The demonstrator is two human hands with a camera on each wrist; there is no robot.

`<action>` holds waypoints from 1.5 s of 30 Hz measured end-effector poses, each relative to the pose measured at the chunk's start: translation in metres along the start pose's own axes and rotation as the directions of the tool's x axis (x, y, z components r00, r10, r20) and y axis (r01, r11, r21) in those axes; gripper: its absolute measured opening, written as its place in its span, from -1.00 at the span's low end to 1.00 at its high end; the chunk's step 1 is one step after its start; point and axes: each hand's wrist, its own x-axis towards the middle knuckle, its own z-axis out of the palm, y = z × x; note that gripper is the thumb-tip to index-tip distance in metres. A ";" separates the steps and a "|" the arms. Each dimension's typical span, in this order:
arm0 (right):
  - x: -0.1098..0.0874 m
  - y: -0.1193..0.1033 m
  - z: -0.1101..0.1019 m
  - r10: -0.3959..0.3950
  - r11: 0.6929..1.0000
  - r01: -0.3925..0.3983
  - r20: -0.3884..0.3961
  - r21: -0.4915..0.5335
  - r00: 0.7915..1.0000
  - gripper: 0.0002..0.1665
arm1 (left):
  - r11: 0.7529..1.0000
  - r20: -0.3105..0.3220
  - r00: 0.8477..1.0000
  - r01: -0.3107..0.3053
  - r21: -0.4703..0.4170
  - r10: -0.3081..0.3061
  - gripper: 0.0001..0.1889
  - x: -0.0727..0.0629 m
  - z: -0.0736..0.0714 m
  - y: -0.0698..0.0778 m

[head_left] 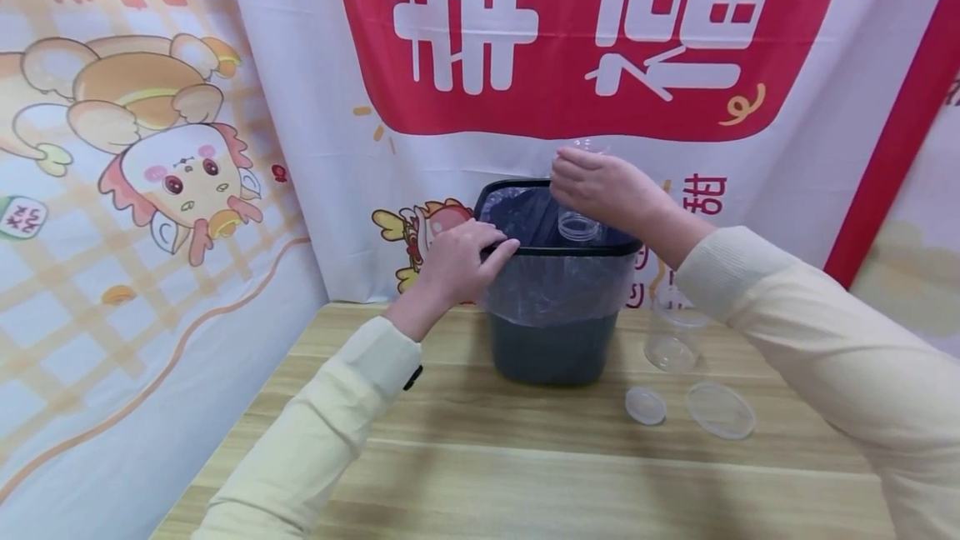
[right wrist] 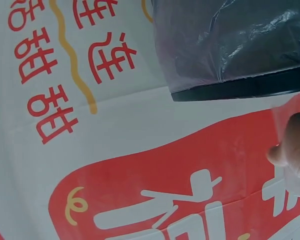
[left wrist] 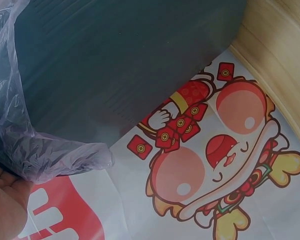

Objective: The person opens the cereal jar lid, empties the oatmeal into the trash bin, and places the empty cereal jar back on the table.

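A dark grey trash bin [head_left: 551, 348] stands on the table, its black rim folded over with a clear plastic bag [head_left: 555, 286]. My left hand [head_left: 467, 257] grips the rim at its left front corner; in the left wrist view the fingers lie against the bag's edge. Above the bin's mouth, my right hand [head_left: 607, 186] holds a clear plastic cup [head_left: 580, 227]. One round end of the cup shows below the hand and the other just above it; the fingers cover its middle. In the right wrist view the right hand [right wrist: 296, 150] is partly cut off beside the rim.
Right of the bin stands a larger clear plastic container [head_left: 672, 348], partly behind the right forearm. Two round clear lids, a small one [head_left: 646, 406] and a larger one [head_left: 721, 411], lie in front of it. A printed cloth [head_left: 315, 107] hangs close behind the bin.
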 end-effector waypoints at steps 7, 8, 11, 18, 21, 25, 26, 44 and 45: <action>-0.001 -0.001 0.001 -0.012 1.000 0.012 0.003 0.011 1.000 0.06 | 1.000 0.006 1.000 0.002 0.004 -0.002 -0.63 0.001 0.001 0.000; -0.001 0.000 0.002 -0.002 1.000 0.002 0.004 -0.002 1.000 0.07 | 1.000 0.005 1.000 0.001 0.001 -0.001 -0.63 0.001 0.001 0.000; -0.002 0.000 0.003 -0.009 0.999 0.008 -0.009 -0.047 1.000 0.05 | 1.000 -0.002 1.000 0.000 -0.008 0.000 -0.63 0.001 0.001 0.000; -0.006 0.002 0.005 0.047 0.997 -0.050 -0.040 -0.055 0.998 0.08 | 1.000 0.000 1.000 0.006 -0.006 -0.006 -0.64 0.000 -0.001 0.001; -0.006 0.003 0.004 0.033 0.996 -0.036 -0.041 -0.085 0.999 0.09 | 1.000 -0.005 1.000 -0.001 -0.010 0.001 -0.64 0.001 -0.002 0.001; -0.006 0.004 0.001 0.068 0.994 -0.072 -0.049 -0.086 0.996 0.10 | 1.000 -0.014 1.000 -0.019 -0.009 0.019 -0.65 0.001 -0.001 0.001; -0.006 0.004 0.001 0.100 0.992 -0.104 -0.050 -0.077 0.994 0.11 | 1.000 -0.015 1.000 -0.020 -0.008 0.020 -0.65 0.001 -0.001 0.001; -0.009 0.006 0.001 0.056 0.989 -0.073 -0.134 -0.126 0.989 0.11 | 1.000 0.006 1.000 0.009 -0.007 -0.009 -0.62 0.002 -0.001 0.002; -0.010 0.005 0.001 0.077 0.991 -0.090 -0.132 -0.103 0.988 0.12 | 1.000 0.003 1.000 0.008 -0.007 -0.007 -0.63 0.002 -0.001 0.002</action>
